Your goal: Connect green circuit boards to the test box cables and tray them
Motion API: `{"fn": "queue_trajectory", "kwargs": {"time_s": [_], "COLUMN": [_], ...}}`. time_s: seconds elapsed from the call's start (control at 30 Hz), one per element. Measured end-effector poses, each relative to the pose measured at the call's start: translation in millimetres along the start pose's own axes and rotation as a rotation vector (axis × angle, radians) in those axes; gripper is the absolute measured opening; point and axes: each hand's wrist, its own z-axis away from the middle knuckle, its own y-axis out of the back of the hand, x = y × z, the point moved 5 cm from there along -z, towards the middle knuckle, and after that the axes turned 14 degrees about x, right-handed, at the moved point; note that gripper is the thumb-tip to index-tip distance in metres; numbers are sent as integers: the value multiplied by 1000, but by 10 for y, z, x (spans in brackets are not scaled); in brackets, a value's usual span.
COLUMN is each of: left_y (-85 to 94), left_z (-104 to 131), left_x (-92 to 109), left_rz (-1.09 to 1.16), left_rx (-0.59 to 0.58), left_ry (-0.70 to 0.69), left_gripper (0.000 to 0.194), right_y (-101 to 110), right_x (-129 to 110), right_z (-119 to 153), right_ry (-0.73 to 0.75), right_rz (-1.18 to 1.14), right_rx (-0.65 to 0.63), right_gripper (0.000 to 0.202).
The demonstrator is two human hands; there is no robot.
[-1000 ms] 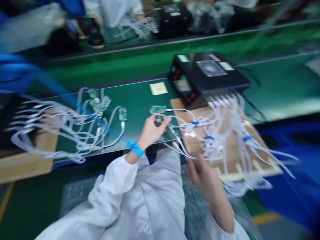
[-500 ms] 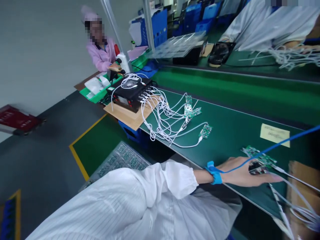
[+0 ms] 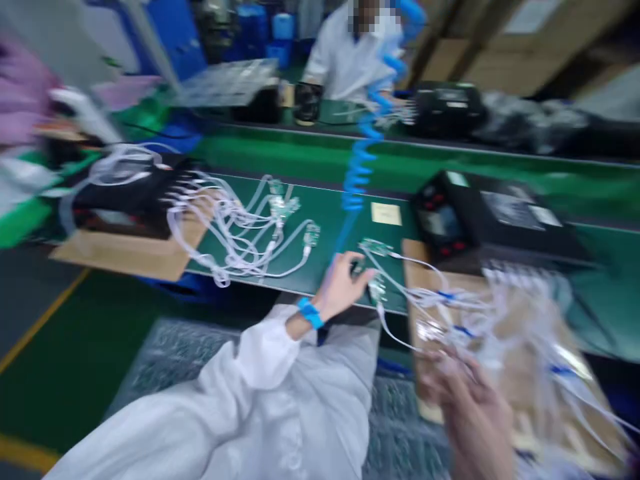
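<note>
The left hand [image 3: 345, 285] is above the front edge of the green bench [image 3: 327, 208], with its fingers bent and the thumb a little apart from them. A small dark thing [image 3: 356, 268] shows between thumb and fingers, but I cannot tell whether it is gripped. At the thumb tip there is a small circuit board [image 3: 377, 291], from which a white cable [image 3: 384, 323] runs down and to the right. A second circuit board [image 3: 376, 248] lies on the bench just beyond the fingers.

The right hand [image 3: 467, 397] is strongly blurred; it is near the left edge of the cardboard sheet [image 3: 415, 257], its fingers partly bent, close to the white cable's lower end. What it holds, I cannot tell.

A black box [image 3: 515, 213] stands on the right, with many white leads [image 3: 525, 283] at its front. Behind the left hand lies a yellow note [image 3: 387, 214]. On the left side, a cluster of boards [image 3: 281, 207] is joined to cables from another black box [image 3: 130, 207].
</note>
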Motion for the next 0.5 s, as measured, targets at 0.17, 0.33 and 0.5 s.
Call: {"fn": "queue_trajectory", "kwargs": {"time_s": [0.17, 0.33, 0.5], "left_y": [-226, -517, -683], "left_z": [352, 706, 710], "left_x": [250, 412, 326], "left_rz": [300, 565, 706], "left_rx": [-395, -531, -446], "left_ry": [208, 480, 645], "left_gripper": [38, 43, 44], "right_y": [-226, -294, -220], "right_x": [-121, -111, -83], "right_z": [-8, 9, 46], "right_ry": [-163, -176, -17], "right_rz": [-243, -292, -84], "right_rx": [63, 110, 130], "right_gripper": [58, 54, 38]}}
